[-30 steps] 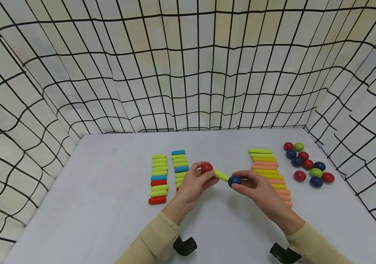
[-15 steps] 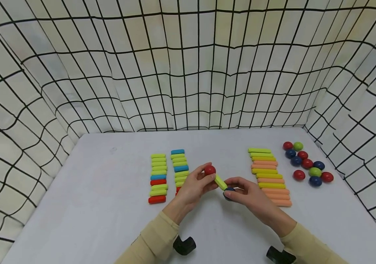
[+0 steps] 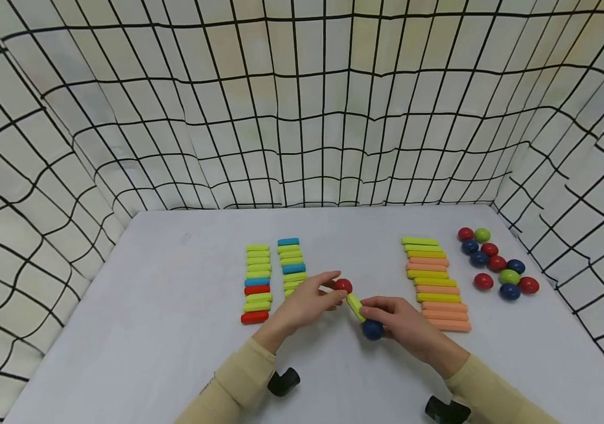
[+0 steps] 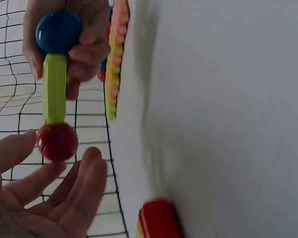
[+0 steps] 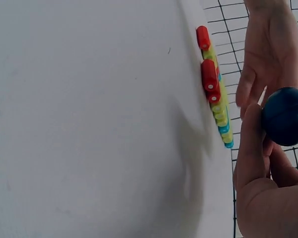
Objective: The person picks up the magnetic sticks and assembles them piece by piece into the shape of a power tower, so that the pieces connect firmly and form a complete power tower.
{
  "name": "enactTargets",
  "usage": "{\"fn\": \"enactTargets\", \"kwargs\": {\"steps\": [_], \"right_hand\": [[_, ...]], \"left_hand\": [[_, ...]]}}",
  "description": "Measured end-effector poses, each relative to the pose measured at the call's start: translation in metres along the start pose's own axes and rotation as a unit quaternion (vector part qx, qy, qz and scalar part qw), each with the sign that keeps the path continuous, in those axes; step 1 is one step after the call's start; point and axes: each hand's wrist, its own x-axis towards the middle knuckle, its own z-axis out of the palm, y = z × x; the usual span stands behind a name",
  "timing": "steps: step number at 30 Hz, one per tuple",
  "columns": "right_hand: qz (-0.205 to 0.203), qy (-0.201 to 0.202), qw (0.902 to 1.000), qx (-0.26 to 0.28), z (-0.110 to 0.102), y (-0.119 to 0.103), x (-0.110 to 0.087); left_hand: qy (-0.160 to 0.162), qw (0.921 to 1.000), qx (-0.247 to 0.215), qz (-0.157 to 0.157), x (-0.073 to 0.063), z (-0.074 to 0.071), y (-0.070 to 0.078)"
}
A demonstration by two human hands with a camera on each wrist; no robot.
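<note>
A lime-green ribbed rod [image 4: 54, 89] joins a red ball [image 4: 57, 142] at one end and a dark blue ball [image 4: 59, 31] at the other. My right hand [image 3: 410, 327] grips this piece by the rod, close to the blue ball, above the table. Beside the red ball is my left hand [image 3: 307, 301], its thumb and fingers spread apart and relaxed around it without gripping. In the right wrist view the blue ball [image 5: 286, 116] hides most of the rod.
Two columns of short rods [image 3: 258, 268], green, blue and red, lie left of the hands. Longer yellow, green and peach rods [image 3: 434, 282] lie right, with several loose balls [image 3: 498, 263] beyond. Black netting [image 3: 323, 118] over white walls surrounds the table [image 3: 138, 330].
The left hand has let go of the red ball and loosened its fingers. The right hand has moved towards me and left, tilting the rod steeper with the blue ball lower.
</note>
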Motion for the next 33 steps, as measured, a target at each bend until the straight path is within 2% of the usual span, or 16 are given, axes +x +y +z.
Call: {"fn": "enactTargets", "kwargs": {"steps": [1,2,4,5,7,8,10,16,17,18,20,24,27,30,33], "right_hand": [[0.003,0.003,0.9999,0.01,-0.001,0.002,0.001],[0.005,0.006,0.9998,0.02,-0.002,0.003,0.001],[0.006,0.011,0.9991,0.041,-0.004,0.005,0.002],[0.005,0.013,0.9986,0.051,-0.005,0.006,0.003],[0.006,0.011,0.9976,0.068,-0.008,0.007,0.003],[0.006,0.01,0.9972,0.074,-0.009,0.007,0.003],[0.008,0.007,0.9966,0.082,-0.01,0.007,0.003],[0.008,-0.007,0.9936,0.112,-0.013,0.006,0.003],[0.008,-0.008,0.9932,0.116,-0.013,0.007,0.003],[0.009,-0.008,0.993,0.117,-0.013,0.007,0.003],[0.012,-0.008,0.9931,0.116,-0.013,0.008,0.003],[0.016,-0.015,0.9941,0.106,-0.011,0.009,0.004],[0.017,-0.026,0.9943,0.102,-0.009,0.009,0.004],[0.016,-0.034,0.9939,0.103,-0.007,0.009,0.004],[0.011,-0.042,0.9934,0.107,-0.007,0.009,0.004]], "left_hand": [[0.007,0.9977,0.066,0.016,-0.002,-0.004,0.0],[0.016,0.9907,0.132,0.029,-0.004,-0.008,0.0],[0.033,0.9655,0.253,0.053,-0.009,-0.017,-0.002],[0.034,0.9521,0.298,0.061,-0.01,-0.02,-0.004],[0.024,0.9304,0.36,0.066,-0.014,-0.026,-0.01],[0.016,0.9232,0.378,0.066,-0.015,-0.027,-0.013],[0.005,0.9141,0.4,0.065,-0.018,-0.028,-0.018],[0.008,0.8915,0.447,0.072,-0.018,-0.024,-0.026],[0.007,0.8904,0.449,0.075,-0.018,-0.024,-0.025],[0.005,0.8911,0.447,0.079,-0.017,-0.023,-0.025],[0.001,0.8994,0.427,0.093,-0.015,-0.023,-0.024],[-0.002,0.9283,0.352,0.121,-0.01,-0.021,-0.019],[-0.002,0.9468,0.298,0.122,-0.005,-0.019,-0.015],[0.006,0.9601,0.256,0.113,-0.003,-0.016,-0.01],[0.019,0.9657,0.234,0.11,-0.001,-0.014,-0.006]]}}
